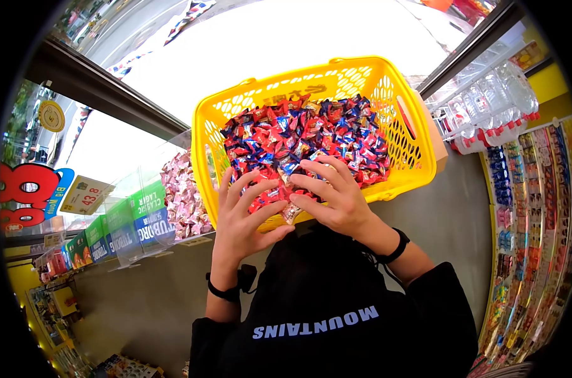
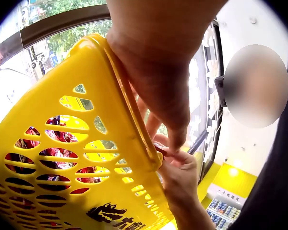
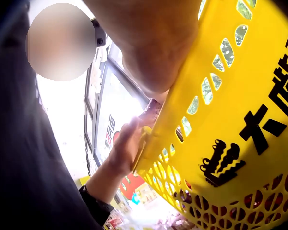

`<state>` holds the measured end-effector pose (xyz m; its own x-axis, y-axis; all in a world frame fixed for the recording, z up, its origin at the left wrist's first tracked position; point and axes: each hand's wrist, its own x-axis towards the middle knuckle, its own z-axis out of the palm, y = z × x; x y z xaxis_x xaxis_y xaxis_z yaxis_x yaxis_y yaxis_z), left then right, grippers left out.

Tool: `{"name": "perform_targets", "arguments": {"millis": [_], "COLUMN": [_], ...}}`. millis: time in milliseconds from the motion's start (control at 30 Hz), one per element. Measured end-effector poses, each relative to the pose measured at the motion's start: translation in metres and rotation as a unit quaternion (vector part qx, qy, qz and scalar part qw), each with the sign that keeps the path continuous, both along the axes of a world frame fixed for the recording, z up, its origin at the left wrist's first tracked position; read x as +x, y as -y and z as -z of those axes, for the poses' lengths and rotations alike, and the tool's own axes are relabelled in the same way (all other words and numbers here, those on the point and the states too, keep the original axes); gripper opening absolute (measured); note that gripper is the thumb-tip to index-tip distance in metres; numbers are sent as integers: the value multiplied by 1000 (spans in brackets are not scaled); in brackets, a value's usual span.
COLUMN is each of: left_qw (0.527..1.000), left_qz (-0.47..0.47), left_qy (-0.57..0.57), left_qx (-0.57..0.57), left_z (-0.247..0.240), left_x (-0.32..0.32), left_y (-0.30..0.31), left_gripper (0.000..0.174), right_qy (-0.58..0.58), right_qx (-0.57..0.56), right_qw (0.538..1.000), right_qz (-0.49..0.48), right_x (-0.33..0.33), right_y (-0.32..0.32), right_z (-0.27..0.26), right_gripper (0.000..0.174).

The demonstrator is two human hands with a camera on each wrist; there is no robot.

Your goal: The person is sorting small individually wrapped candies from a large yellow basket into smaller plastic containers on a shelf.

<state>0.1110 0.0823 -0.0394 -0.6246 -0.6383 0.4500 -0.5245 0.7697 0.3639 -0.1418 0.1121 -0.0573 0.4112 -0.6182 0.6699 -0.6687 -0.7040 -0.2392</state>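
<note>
By the half-curled left hand and right hand, a wrapped sweet is pinched at the near rim of the filled yellow basket. Inspection or unwrapping seems under way; steady fingertips are called for next.

Basket (wrist views) partly offscreen.

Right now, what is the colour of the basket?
The basket is yellow; the head view shows it best.
</note>
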Motion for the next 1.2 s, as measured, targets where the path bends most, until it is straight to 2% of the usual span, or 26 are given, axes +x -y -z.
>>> {"name": "perform_targets", "arguments": {"millis": [200,400,500,600,667,767,967,1067,1200], "left_qw": [999,996,995,979,957,929,919,916,910], "left_qz": [-48,-79,-97,-193,-274,-355,-394,-400,-413], "left_qy": [-17,-31,-20,-49,-85,-69,27,19,-3], "left_qx": [-17,-5,-11,-39,-47,-73,-18,15,24], "left_z": [-4,-3,-4,-4,10,55,159,177,164], "left_x": [-14,-13,4,54,92,139,174,172,161], "left_y": [-5,-9,-8,1,7,12,5,2,1], "left_gripper": [37,32,32,32,30,26,27,28,34], "right_qy": [23,14,18,19,24,18,-3,-4,-26], "right_qx": [-22,-24,-11,5,23,38,54,62,87], "right_qw": [997,997,997,996,995,994,993,992,992], "right_qz": [63,67,79,89,98,104,109,106,91], "right_x": [7,7,9,9,9,11,12,13,13], "right_y": [-1,0,1,2,3,5,8,9,10], "right_z": [0,-1,0,-1,-1,-5,-2,-2,-1], "right_gripper": [12,13,18,25,27,25,23,23,24]}}
